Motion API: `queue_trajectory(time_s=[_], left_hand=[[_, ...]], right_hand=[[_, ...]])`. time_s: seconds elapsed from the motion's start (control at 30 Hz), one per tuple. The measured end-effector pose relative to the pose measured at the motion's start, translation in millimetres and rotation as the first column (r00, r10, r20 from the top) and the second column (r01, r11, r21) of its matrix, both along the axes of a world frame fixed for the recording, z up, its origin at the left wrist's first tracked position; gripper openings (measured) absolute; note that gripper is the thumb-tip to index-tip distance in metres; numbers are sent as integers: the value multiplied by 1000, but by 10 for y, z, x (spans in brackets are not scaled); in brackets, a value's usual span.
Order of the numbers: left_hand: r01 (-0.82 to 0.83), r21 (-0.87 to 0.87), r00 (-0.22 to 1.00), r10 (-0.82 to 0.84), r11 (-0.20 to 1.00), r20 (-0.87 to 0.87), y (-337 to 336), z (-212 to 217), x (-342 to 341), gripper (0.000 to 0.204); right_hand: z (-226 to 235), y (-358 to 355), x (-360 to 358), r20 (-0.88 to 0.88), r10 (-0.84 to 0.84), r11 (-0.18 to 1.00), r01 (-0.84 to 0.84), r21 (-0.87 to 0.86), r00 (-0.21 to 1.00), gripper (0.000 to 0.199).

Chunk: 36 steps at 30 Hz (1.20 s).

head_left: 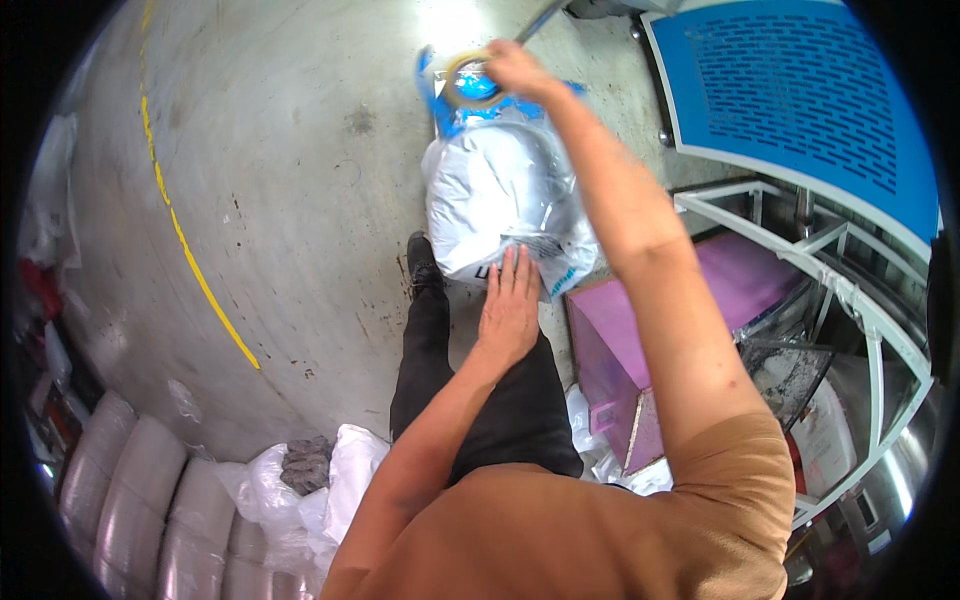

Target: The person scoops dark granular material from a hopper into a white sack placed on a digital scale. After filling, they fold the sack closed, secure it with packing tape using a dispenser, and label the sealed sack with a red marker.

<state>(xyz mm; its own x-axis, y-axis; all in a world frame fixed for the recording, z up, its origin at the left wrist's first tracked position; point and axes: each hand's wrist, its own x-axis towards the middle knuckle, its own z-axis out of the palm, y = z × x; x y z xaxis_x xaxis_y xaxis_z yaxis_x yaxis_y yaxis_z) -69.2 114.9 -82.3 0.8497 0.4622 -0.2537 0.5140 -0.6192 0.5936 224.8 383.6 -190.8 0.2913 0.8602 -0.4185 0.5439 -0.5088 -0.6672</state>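
A rounded bundle in a white plastic bag [485,190] stands on the floor in front of my legs. My left hand [512,312] lies on its near side with the fingers stretched out, touching the plastic near some dark print. At the far end of the bundle, my right hand [520,72] grips a roll of tape [451,84] with a yellowish rim, slightly blurred. Shiny blue and silver wrapping [446,122] shows below and around the roll. Whether a strip of tape runs to the bundle cannot be made out.
At the right stand a blue slotted panel [800,95], a white metal frame [875,340] and a purple metal box [605,335]. Large plastic-wrapped rolls [150,480] and clear bags [265,490] lie at the lower left. A yellow line [190,255] runs along the floor.
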Motion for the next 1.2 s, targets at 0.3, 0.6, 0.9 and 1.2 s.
queue_trajectory(time_s=[0.3,0.6,0.9,1.2], left_hand=[[55,-111,982,-74,992,-177,53,253,280,99],[126,-18,964,-126,992,-234,-20,307,333,92],[131,-14,973,-131,991,-190,-45,250,244,87],[-531,-345,838,418,774,-351,-368,-114,-846,51]], right_hand=[[54,-2947,1628,-264,-620,757,651,46,739,65],[48,-4895,206,-322,-803,522,852,23,501,93],[82,-5316,-2699,-405,-891,372,838,-399,203,75],[125,-4464,-3450,-518,-852,359,637,-683,-75,47]])
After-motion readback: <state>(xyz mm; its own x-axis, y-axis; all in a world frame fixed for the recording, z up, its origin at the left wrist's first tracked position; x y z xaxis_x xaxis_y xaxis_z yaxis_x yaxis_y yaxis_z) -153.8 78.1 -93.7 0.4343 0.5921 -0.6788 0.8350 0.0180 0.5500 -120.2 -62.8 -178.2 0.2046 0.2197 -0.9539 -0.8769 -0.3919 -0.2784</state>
